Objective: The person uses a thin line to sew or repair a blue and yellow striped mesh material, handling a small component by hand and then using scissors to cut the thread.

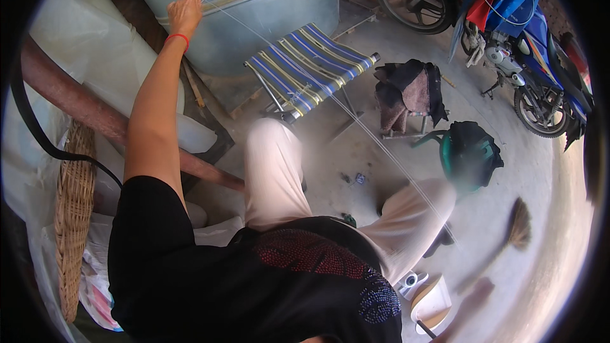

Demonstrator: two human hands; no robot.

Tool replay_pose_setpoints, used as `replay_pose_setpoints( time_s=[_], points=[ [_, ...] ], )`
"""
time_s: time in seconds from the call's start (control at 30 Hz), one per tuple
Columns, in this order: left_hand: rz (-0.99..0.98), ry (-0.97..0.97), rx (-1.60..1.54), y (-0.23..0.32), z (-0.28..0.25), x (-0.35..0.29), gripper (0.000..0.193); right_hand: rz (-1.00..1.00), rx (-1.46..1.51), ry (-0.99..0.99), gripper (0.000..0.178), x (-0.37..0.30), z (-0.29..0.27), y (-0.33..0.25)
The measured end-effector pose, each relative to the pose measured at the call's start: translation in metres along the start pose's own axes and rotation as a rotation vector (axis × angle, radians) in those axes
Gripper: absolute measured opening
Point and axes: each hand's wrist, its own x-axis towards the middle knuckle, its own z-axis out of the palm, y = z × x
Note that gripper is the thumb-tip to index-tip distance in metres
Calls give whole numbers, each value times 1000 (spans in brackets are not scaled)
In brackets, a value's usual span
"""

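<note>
My left arm reaches up and away, and my left hand (185, 16) is closed in a fist with a red band at its wrist. From its fingers runs a thin pale string (244, 25), stretched down to the right. It passes over a striped folding stool (311, 67). Further along, pale strands (381, 144) run side by side across the floor and over my right knee, fading at the lower right. Near the lower right edge lies a smeared skin-toned shape, apparently my right hand (473, 302); its fingers cannot be made out.
A large metal bin (254, 13) stands behind the stool. Right of it are a cloth-draped stool (410, 92), a green seat with black cloth (470, 155) and a motorcycle (508, 44). A broom (520, 225) and dustpan (432, 305) lie lower right. Left are a rusty pole (76, 92) and wicker basket (75, 235).
</note>
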Motion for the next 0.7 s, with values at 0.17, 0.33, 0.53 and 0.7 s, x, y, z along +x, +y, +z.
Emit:
replay_pose_setpoints(
  time_s=[0.17, 0.33, 0.53, 0.7],
  points=[
    [-87, 49, 6, -33, 29, -3, 13, -507, -323, -126, 8, -4, -1, -12],
    [-131, -23, 22, -33, 39, -9, 17, -578, -493, -93, 14, -9, -4, -12],
    [-304, -325, 44, -16, 40, -30, 24, -385, -69, 41, 6, 4, 14, -121],
    [341, 154, -342, 118, -71, -31, 47, -541, 182, -242, 10, 16, 25, -257]
  ],
)
